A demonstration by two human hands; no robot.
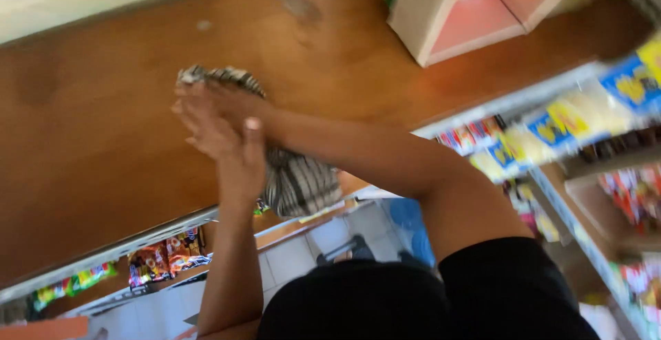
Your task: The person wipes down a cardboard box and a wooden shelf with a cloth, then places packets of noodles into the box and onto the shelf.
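Head camera footage is blurred and tilted. Nearest the lens, a black sleeve and two bare forearms are seen, reaching up onto a brown wooden shelf top. A checked grey-and-white cloth is spread over the front edge of that surface, one end hanging past it. The right hand is laid flat on the upper part of the cloth, fingers stretched out. The left hand is set against the right one, thumb raised; whether the cloth is gripped by it cannot be told. Below the edge, shelves of coloured snack packets are seen over a tiled floor. Farther back, a pink-and-cream box rests on the wood.
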